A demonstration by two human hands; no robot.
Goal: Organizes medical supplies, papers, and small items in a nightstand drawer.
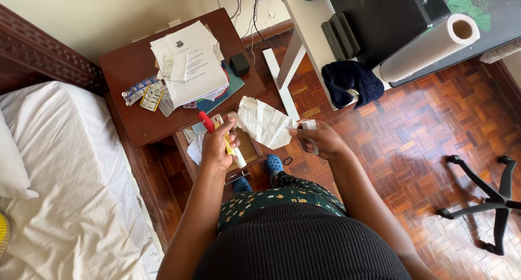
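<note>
Above the open drawer point(217, 149) at the front edge of the bedside surface point(135, 117), both hands are raised over the person's lap, seen from the head camera.

Left hand point(217, 147): fingers closed on a red-capped tube point(206, 121) together with a thin yellow-and-white item point(234, 152). The tube's long axis runs from the cap, up and away from the body, down into the palm.

Right hand point(320, 141): fingers pinched on a small white strip point(309, 126) and on the right-hand edge of a creased white paper sheet point(263, 122).

Key relation: the sheet spans the gap between the two hands, its long axis running left to right. It is held only by the right hand; its free left edge lies just beside the left fingertips, contact not determinable.

On the surface behind: blister packs point(146, 92) near the left edge, a stack of printed papers point(187, 63) at centre, a small black box point(239, 64) towards the right edge. White bed point(65, 177) lies to the left.
</note>
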